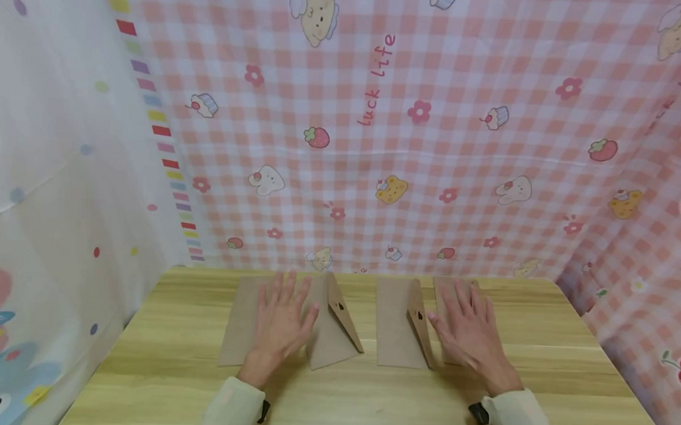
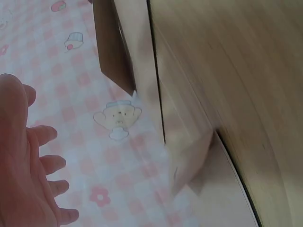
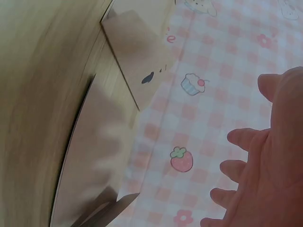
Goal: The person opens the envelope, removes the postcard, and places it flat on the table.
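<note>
Several brown kraft paper envelopes lie in a row on the table. My left hand (image 1: 280, 323), fingers straight and spread, is over the far-left envelope (image 1: 236, 334) and overlaps the edge of the second envelope (image 1: 327, 340). That one's flap (image 1: 341, 309) stands partly lifted and has a small dark cutout. A third envelope (image 1: 391, 327) lies right of centre, its flap (image 1: 420, 325) raised likewise. Over the far-right envelope (image 1: 443, 294) is my right hand (image 1: 471, 333), fingers extended, thumb toward the third one. Neither hand grips anything; both wrist views show the fingers apart from the paper.
The light wooden table (image 1: 368, 401) ends at the back against a pink checked cloth (image 1: 341, 194). A white dotted curtain (image 1: 55, 165) hangs at the left, and more checked cloth (image 1: 654, 267) at the right. A dark strap (image 1: 478, 414) sits at the right wrist.
</note>
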Demonstrator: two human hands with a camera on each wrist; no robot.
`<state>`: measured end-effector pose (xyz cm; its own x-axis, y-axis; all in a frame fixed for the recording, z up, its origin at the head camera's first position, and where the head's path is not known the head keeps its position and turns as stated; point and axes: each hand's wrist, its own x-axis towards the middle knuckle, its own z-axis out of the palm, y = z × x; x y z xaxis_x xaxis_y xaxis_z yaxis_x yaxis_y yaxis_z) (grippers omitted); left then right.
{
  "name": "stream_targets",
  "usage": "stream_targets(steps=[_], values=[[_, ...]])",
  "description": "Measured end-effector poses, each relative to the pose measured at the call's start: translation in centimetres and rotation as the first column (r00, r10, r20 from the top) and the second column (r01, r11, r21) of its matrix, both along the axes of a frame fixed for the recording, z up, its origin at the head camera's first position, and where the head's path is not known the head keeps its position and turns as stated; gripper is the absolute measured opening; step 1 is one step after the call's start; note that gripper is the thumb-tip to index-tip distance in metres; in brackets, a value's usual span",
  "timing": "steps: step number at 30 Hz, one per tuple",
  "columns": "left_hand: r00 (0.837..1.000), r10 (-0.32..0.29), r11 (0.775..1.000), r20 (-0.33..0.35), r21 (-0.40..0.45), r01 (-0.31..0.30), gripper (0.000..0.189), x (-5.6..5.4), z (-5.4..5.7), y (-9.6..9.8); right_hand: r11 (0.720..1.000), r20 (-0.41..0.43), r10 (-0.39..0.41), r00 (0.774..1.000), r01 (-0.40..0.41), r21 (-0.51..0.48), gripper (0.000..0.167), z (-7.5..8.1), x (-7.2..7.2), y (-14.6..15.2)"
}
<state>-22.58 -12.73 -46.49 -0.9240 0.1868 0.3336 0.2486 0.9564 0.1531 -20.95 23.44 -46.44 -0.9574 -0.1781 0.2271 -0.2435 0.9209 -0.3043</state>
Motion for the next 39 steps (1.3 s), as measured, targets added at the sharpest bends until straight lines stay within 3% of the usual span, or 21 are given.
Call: stream_targets(steps=[13, 23, 28, 32, 39], values=[[0.997, -0.079, 0.997, -0.007, 0.011, 0.079, 0.058, 0.3, 0.0, 2.7, 0.998, 0.019, -0.012, 1.0, 0.013, -0.067, 0.065, 0.1, 0.0, 2.1], [0.989, -0.149, 0.988, 0.002, 0.037, 0.149, 0.054, 0.8, -0.1, 5.2, 0.991, 0.028, -0.003, 1.0, 0.006, -0.132, 0.064, -0.9, -0.3, 3.8], [0.983, -0.18, 0.984, 0.02, 0.007, 0.18, 0.055, 1.0, -0.3, 6.9, 0.981, 0.012, -0.011, 1.0, 0.013, -0.196, 0.062, -1.6, -0.5, 4.7], [0.978, -0.209, 0.977, 0.021, -0.035, 0.209, 0.056, 1.1, -0.5, 8.3, 0.969, -0.002, 0.027, 1.0, -0.027, -0.246, 0.063, -2.1, -0.8, 5.4], [0.973, -0.223, 0.97, 0.063, -0.082, 0.228, 0.056, 1.6, -0.7, 10.6, 0.945, 0.076, 0.048, 0.996, -0.021, -0.325, 0.065, -2.5, -0.7, 6.5]])
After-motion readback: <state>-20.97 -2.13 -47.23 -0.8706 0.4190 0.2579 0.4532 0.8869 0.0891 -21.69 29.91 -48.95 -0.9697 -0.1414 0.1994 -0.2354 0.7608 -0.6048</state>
